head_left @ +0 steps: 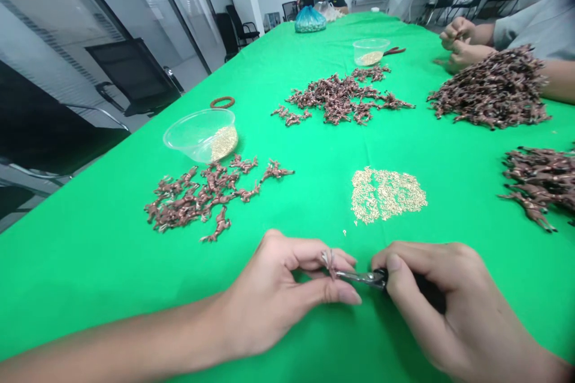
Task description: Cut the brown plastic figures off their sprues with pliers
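My left hand [296, 287] pinches a small brown horse figurine [330, 263], mostly hidden by the fingers. My right hand [440, 293] is wrapped round the dark handles of a pair of pliers [359, 276]. The metal jaws of the pliers touch the figurine between my left fingertips. Just beyond my hands lies a patch of tiny gold screw eyes [390, 194], with one loose piece nearer to me. Left of that is a loose heap of brown horse figurines [193, 200]. Behind this heap a clear plastic bowl [186, 131] holds more tiny gold pieces.
On the green tablecloth [135, 287] lie more figurine piles [335, 96], a big heap [489, 90] and a right-edge pile [543, 176]. A brown ring [222, 102], a second tub [371, 51] and a blue bag [309, 19] lie farther off. Co-workers sit at right and at the far end.
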